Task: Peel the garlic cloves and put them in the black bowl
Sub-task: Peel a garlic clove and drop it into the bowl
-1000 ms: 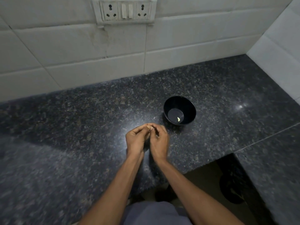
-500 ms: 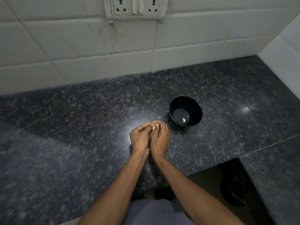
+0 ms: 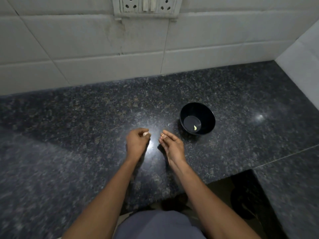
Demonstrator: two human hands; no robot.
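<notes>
The left hand [image 3: 137, 141] pinched a garlic clove [image 3: 146, 134] at its fingertips above the dark surface [image 3: 69, 135], while the right hand [image 3: 172, 145] pinched a small pale scrap, probably skin, just short of the black bowl [image 3: 205, 112], which held one peeled clove [image 3: 195, 128]. With so slight a grip, the clove could have slipped and skidded away. The scrap could also have ended up in the bowl.
</notes>
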